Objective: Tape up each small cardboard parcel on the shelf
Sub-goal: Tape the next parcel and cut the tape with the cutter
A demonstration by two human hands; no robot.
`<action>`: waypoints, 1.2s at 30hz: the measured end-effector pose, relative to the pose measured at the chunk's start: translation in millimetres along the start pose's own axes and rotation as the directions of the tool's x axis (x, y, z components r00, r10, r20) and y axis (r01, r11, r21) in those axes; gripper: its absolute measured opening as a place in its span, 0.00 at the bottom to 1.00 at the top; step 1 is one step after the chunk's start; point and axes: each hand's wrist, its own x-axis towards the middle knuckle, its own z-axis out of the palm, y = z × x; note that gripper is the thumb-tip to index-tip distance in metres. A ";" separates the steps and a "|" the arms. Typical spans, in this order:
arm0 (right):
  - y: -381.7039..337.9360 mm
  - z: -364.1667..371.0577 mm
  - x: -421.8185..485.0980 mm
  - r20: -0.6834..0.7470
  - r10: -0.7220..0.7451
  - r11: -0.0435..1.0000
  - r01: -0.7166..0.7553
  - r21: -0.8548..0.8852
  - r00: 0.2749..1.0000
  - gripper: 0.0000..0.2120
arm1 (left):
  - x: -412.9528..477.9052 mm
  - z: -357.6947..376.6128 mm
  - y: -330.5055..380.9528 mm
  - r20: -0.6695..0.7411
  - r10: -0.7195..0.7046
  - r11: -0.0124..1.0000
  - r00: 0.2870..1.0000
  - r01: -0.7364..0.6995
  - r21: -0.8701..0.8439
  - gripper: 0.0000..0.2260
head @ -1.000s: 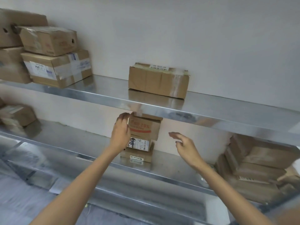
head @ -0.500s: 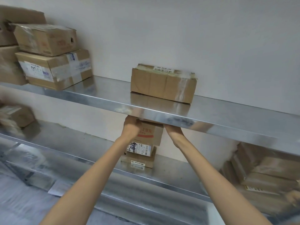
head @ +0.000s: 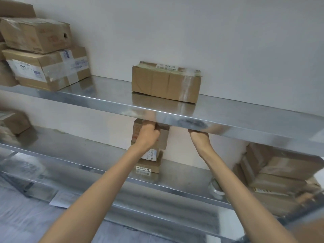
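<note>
The shelves [head: 87,100] are bright silver steel, and the wall [head: 192,32] behind is plain off-white. The lone parcel [head: 164,83] on the upper shelf is tan cardboard with a glossy clear-tape band and a white label [head: 166,66] printed black — the small parcel [head: 163,138] below carries red print (a white black-barred sticker [head: 151,153] beneath it), and the left-hand box [head: 57,67] wears white labels with blue marks.

The upper shelf [head: 245,128] hides the parcel's [head: 164,139] top and, at its 3 o'clock, the right hand's [head: 198,135] fingers; the box [head: 15,121] at 9 o'clock is blurred and cropped.
</note>
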 end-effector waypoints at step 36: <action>170.7 -39.6 -32.4 -0.424 0.333 0.913 -0.400 -0.078 0.842 0.20 | -44.1 137.7 -78.2 0.455 -0.031 0.993 0.890 0.079 -0.088 0.29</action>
